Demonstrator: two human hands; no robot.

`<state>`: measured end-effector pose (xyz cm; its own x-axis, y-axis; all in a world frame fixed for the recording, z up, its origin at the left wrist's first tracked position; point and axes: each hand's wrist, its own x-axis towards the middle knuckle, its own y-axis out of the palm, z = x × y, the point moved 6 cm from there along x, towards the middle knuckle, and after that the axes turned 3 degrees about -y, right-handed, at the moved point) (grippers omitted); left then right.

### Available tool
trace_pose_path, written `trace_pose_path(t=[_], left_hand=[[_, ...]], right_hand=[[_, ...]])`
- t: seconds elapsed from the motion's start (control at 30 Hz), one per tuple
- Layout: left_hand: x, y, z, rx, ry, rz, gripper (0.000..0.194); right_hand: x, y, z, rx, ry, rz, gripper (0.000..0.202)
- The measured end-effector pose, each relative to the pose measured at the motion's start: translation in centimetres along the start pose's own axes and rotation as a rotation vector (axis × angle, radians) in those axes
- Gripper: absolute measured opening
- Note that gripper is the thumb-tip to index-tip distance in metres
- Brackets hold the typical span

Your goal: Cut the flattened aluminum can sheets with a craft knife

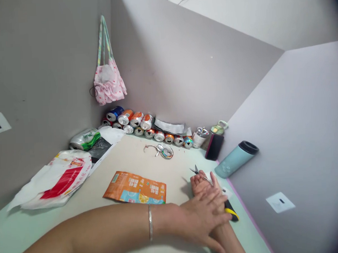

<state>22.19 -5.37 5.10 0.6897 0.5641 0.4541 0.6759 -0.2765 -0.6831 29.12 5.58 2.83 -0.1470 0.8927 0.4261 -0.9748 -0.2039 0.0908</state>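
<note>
My left hand (200, 213), with a silver bracelet above its wrist, reaches across to the right. Its fingers are spread flat over the palm and wrist of my right hand (202, 185). That hand lies palm up, its fingers loosely bent, with nothing visible in it. Beside and partly behind it is a pair of scissors (232, 212) with black and yellow handles, blade tips pointing away; its middle is hidden. Left of the hands lies a flattened orange can sheet (138, 186) with printed lettering and fruit. Cut-off can ends (167, 152) and metal scraps sit farther back.
Several drink cans (149, 133) are stacked along the back wall. At right stand a phone (214, 146) and a leaning blue tumbler (235, 160). A plastic bag (61, 179) and a green-silver can (85, 139) lie left. A pink cloth bag (109, 82) hangs above.
</note>
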Motion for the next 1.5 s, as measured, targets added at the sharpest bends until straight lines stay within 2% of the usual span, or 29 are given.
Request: trace_pose_path(t=[0.1,0.2,0.33,0.43,0.53,0.67,0.8,0.9,1.07,1.23,1.4,1.5], left_hand=[[-1.6,-1.4,-1.3,0.085,0.067,0.047,0.085],[-2.9,-4.6,-1.4,0.076,0.079,0.034,0.072],[-5.5,-10.4,1.4,0.066,-0.064,-0.081,0.059],[-8.2,-14.2,4.0,0.091,-0.179,-0.148,0.04],[-10.5,-16.5,5.8,0.123,-0.242,-0.119,0.033],[-12.3,-18.3,7.2,0.13,-0.297,-0.067,0.037],[-12.4,-19.1,7.6,0.089,-0.313,-0.009,0.04],[-11.7,-19.0,7.5,0.055,-0.335,0.075,0.049],[-10.7,-17.6,7.8,0.08,-0.39,0.313,0.065],[-9.7,-16.6,7.9,0.153,-0.373,0.551,0.079],[-9.7,-15.8,8.4,0.186,-0.336,0.702,0.079],[-10.4,-15.3,9.4,0.172,-0.335,0.737,0.089]], right_hand=[[0.8,0.3,0.1,0.097,0.13,0.033,0.052],[0.6,0.9,0.8,0.189,0.242,0.018,0.048],[-0.3,1.6,1.3,0.324,0.33,-0.05,0.043],[-0.8,2.3,0.8,0.384,0.38,-0.072,0.041],[-1.2,2.9,0.2,0.41,0.421,-0.072,0.038],[-1.5,3.3,-0.3,0.41,0.445,-0.074,0.036],[-1.6,3.4,-0.4,0.388,0.454,-0.083,0.036],[-1.7,3.5,-0.6,0.374,0.466,-0.085,0.038],[-1.8,3.8,-1.0,0.353,0.486,-0.073,0.043],[-2.0,4.2,-1.2,0.342,0.486,-0.083,0.05],[-2.1,4.5,-1.1,0.327,0.478,-0.138,0.056],[-2.1,4.5,-1.0,0.305,0.479,-0.164,0.054]])
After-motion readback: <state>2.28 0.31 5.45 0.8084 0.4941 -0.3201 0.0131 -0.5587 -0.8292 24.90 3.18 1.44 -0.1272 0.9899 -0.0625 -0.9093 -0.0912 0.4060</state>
